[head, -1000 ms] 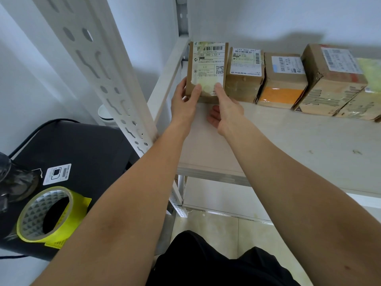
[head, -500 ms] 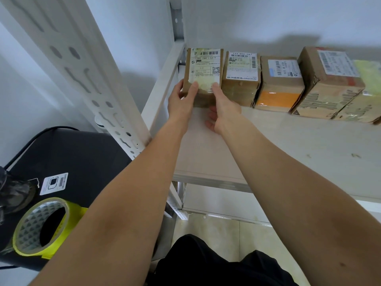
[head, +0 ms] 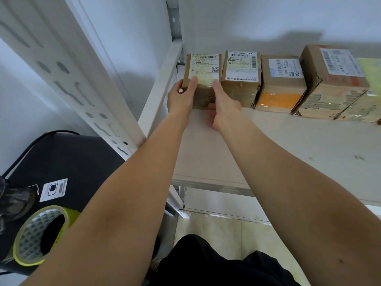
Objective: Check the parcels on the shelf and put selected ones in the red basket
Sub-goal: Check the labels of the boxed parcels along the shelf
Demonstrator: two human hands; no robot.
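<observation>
Gripping the leftmost parcel from both sides, I am keeping it at the left end of the shelf, tucked close to the corner upright. My left hand is wrapping the box's left edge, thumb lying on the lower part of the label, while my right hand is pressing the right edge, thumb up on the label and the other fingers curled low at the front face. Both hands are closed on the box, neither spread. I am holding it this way because the label is facing up towards me, so the barcode and print are readable while the thumbs are covering only its lower strip.

The neighbouring parcel is sitting so close on the right that my right hand is working into a very narrow space; whether the two boxes are touching I cannot tell. Further right, three more parcels are lining the back wall, labels up for the same reading.

I am judging this as the checking step. The red basket is not in view, so nothing is showing where a chosen box would go.
</observation>
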